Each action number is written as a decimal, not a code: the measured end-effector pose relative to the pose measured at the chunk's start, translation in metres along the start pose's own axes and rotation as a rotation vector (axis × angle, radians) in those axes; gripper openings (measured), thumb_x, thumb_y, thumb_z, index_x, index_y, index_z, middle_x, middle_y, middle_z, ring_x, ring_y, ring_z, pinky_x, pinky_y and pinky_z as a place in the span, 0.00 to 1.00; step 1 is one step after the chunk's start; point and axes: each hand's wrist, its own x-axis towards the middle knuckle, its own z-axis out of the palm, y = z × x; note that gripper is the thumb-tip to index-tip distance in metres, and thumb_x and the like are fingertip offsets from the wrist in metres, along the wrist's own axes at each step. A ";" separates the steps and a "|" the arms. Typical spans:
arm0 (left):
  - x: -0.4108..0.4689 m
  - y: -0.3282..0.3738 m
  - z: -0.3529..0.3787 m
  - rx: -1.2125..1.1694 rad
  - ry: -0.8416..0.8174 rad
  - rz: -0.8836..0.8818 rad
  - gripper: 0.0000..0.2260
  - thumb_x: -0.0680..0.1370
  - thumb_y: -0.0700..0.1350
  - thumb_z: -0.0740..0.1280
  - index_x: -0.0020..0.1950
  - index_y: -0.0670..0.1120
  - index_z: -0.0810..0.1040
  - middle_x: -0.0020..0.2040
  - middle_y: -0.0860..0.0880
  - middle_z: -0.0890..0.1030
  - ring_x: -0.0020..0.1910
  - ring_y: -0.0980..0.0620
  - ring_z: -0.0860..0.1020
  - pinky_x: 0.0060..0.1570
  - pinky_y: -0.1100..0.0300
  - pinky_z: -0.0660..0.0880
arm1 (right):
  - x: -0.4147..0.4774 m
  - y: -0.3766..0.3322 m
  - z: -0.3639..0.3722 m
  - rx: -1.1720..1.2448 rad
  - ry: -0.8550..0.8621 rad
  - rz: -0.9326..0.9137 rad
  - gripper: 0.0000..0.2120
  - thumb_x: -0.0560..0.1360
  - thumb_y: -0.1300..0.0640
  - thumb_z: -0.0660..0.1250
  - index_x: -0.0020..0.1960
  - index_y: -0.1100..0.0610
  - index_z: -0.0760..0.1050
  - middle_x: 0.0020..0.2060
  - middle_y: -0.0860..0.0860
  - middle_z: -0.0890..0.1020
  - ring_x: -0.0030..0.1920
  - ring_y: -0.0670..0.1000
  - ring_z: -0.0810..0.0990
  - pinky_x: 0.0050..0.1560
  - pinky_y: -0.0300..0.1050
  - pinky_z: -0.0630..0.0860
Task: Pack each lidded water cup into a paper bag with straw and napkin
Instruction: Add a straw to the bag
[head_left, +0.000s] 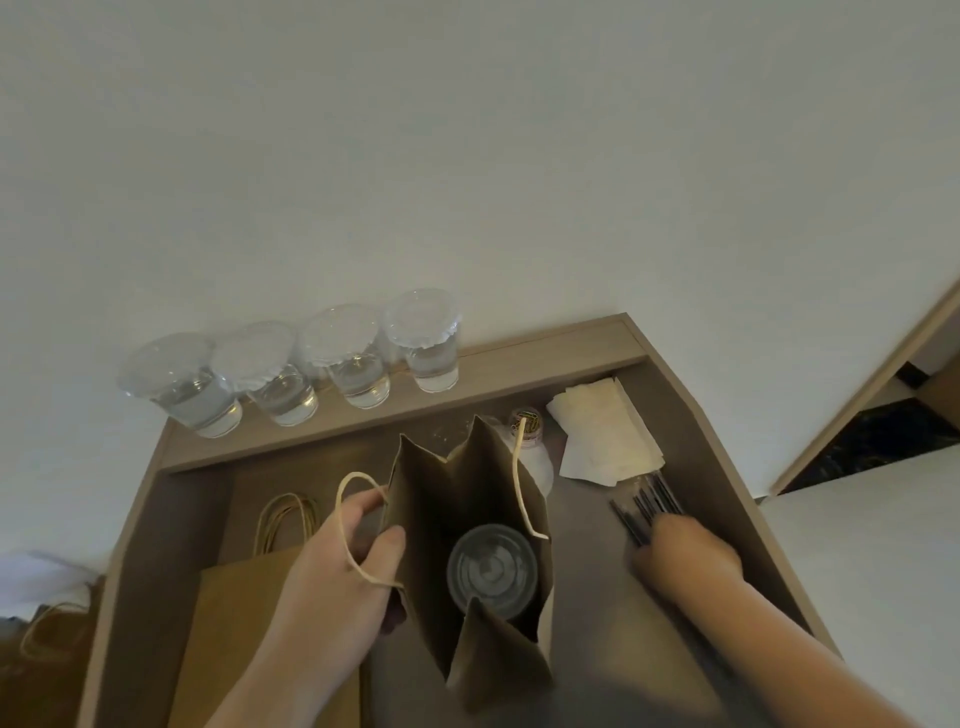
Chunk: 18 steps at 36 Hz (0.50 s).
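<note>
1 lidded cup (491, 569) upright inside open paper bag (431, 499). L hand (337, 561) pinches bag rim, holding it open. R hand (685, 556) on straws (647, 506), blurred, grip can't tell. Straw + napkins (602, 436) not yet in; 4 cups (358, 358) on ledge (519, 358) unpacked.

Nothing legible anywhere: the brown paper bag (426, 499), the lidded cup (492, 569) inside it and the napkins (602, 431) at two o'clock carry no readable print.

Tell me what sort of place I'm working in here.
Likely a makeshift drink-packing station on a wooden desk against a white wall: lidded water cups lined on its ledge, an open paper bag, napkins and black straws laid out.
</note>
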 end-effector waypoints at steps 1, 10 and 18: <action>-0.001 0.000 -0.001 -0.002 -0.004 0.001 0.10 0.86 0.49 0.64 0.59 0.66 0.71 0.36 0.49 0.86 0.31 0.48 0.85 0.29 0.60 0.80 | 0.000 0.003 -0.003 0.021 -0.006 -0.006 0.06 0.80 0.48 0.66 0.52 0.50 0.77 0.43 0.48 0.81 0.42 0.49 0.82 0.45 0.48 0.84; -0.001 -0.005 -0.006 -0.013 -0.031 -0.012 0.11 0.85 0.51 0.65 0.65 0.63 0.72 0.40 0.52 0.86 0.35 0.52 0.86 0.32 0.65 0.79 | 0.005 0.011 -0.014 0.141 0.047 -0.034 0.03 0.78 0.50 0.69 0.50 0.47 0.76 0.43 0.46 0.82 0.41 0.47 0.83 0.44 0.47 0.84; -0.002 -0.009 -0.010 -0.042 -0.074 0.016 0.12 0.85 0.50 0.65 0.67 0.62 0.69 0.35 0.51 0.85 0.31 0.54 0.84 0.29 0.69 0.76 | 0.004 0.003 -0.001 0.343 0.147 -0.025 0.06 0.77 0.54 0.73 0.45 0.49 0.76 0.40 0.49 0.83 0.40 0.50 0.82 0.42 0.48 0.82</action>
